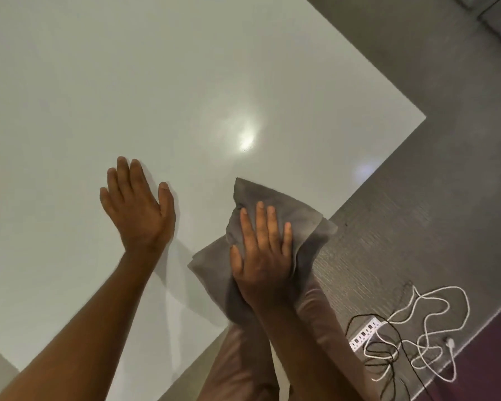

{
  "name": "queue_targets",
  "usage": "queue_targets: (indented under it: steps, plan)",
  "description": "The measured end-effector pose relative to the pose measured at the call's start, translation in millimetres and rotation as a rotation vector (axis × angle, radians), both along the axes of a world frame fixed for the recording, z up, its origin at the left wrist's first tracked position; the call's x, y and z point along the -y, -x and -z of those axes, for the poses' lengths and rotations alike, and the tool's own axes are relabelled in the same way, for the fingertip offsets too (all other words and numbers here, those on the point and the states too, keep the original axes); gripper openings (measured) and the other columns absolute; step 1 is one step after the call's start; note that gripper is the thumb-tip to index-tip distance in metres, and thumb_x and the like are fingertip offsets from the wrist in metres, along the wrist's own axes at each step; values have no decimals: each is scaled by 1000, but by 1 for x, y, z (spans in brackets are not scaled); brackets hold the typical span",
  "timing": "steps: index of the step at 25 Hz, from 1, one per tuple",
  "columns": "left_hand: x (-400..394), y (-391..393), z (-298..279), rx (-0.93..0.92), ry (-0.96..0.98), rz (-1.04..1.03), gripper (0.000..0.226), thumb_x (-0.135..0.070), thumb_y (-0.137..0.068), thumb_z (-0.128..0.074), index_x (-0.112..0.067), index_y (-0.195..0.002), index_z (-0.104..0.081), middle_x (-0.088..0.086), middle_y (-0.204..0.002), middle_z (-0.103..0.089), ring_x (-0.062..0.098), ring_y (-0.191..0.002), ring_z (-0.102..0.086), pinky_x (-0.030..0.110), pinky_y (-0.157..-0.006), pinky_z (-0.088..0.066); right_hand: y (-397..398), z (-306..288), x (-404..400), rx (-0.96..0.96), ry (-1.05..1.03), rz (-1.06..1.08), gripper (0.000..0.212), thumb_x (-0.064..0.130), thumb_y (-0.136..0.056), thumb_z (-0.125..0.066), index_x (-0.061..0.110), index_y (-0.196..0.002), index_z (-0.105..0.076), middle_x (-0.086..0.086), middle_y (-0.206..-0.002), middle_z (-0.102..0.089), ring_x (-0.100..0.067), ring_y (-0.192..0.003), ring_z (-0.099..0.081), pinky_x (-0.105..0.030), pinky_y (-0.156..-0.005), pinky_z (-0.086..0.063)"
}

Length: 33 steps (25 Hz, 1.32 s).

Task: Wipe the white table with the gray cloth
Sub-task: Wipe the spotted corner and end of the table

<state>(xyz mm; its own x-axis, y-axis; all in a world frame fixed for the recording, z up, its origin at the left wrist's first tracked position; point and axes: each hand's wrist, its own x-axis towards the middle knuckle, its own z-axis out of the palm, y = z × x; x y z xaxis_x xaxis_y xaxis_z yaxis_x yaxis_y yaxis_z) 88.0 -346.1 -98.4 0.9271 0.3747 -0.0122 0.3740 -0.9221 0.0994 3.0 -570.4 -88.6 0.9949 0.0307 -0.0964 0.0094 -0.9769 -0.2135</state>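
Observation:
The glossy white table (pixel 128 91) fills most of the head view, its near right edge running diagonally. A crumpled gray cloth (pixel 295 215) lies at that edge, partly hanging over it. My right hand (pixel 262 253) presses flat on the cloth with fingers spread, palm down. My left hand (pixel 138 206) rests flat on the bare tabletop to the left of the cloth, fingers apart, holding nothing.
Gray floor (pixel 402 82) lies beyond the table's right edge. A white power strip (pixel 365 332) with tangled white and black cables (pixel 422 322) sits on the floor at lower right. A lamp's glare (pixel 245 140) reflects on the tabletop.

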Motion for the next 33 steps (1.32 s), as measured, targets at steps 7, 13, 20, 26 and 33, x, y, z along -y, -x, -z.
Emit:
queue_targets:
  steps: [7,13,20,26,33]
  plan:
    - [12,-3,-5,56,79,-1,60,-41,-107,-35,-8,-157,-31,17,-169,-28,39,-156,-24,65,-123,-21,-107,12,93,62,89,174,66,53,-108,-32,26,-168,-23,-6,-176,-21,-23,-163,-18,-53,-131,-18]
    - [102,-45,-30,20,237,166,66,-35,-104,-38,1,-160,-32,21,-171,-26,40,-157,-24,63,-125,-14,-203,13,171,96,62,244,66,51,-107,-24,24,-168,-24,-8,-176,-20,-25,-164,-16,-52,-133,-13]
    - [175,-108,-30,-11,344,476,64,-42,-110,-38,-13,-166,-25,7,-176,-12,27,-163,-11,52,-132,-8,-212,17,173,108,13,328,67,53,-107,-26,23,-166,-26,-11,-174,-24,-29,-163,-20,-55,-132,-15]
    - [191,-115,-16,-73,262,594,65,-47,-110,-29,-13,-166,-25,8,-176,-16,29,-163,-13,54,-131,-11,-82,12,80,105,-256,545,65,46,-111,-34,19,-168,-19,-13,-177,-12,-26,-165,-4,-43,-134,-10]
    - [193,-111,3,-36,100,624,66,-52,-109,-29,-18,-166,-22,4,-176,-18,29,-163,-14,53,-131,-11,19,1,-22,203,-728,1101,71,31,-104,-58,4,-162,-26,-18,-159,-42,15,-153,-18,2,-117,-16]
